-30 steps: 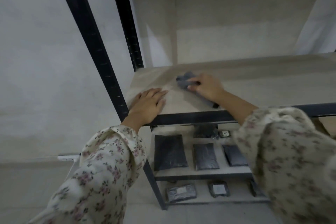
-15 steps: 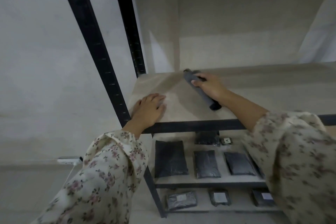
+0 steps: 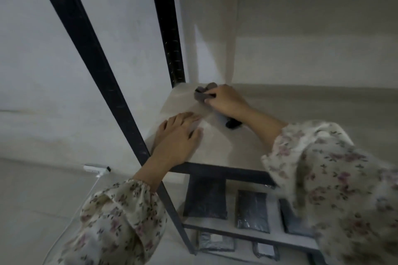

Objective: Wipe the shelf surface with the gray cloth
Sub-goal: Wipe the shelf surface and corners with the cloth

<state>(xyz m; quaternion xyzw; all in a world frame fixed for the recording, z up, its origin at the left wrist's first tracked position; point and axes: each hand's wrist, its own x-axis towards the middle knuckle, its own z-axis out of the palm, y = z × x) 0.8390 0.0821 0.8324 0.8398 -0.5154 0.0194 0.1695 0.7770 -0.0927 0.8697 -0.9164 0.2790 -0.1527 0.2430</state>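
The gray cloth (image 3: 201, 94) lies bunched near the back left corner of the pale shelf surface (image 3: 232, 146). My right hand (image 3: 226, 101) grips the cloth with curled fingers, and a dark end of it sticks out under my wrist. My left hand (image 3: 178, 135) rests flat on the shelf near its front left corner, fingers spread and holding nothing.
Black metal uprights (image 3: 90, 66) stand at the shelf's left side, and a black rail (image 3: 219, 171) runs along its front edge. Lower shelves hold several dark packets (image 3: 205, 198). A white power strip (image 3: 95, 169) lies on the floor by the wall.
My right hand has slid the cloth farther back toward the shelf's rear left corner. The view has shifted left and closer. My left hand stays flat in about the same spot.
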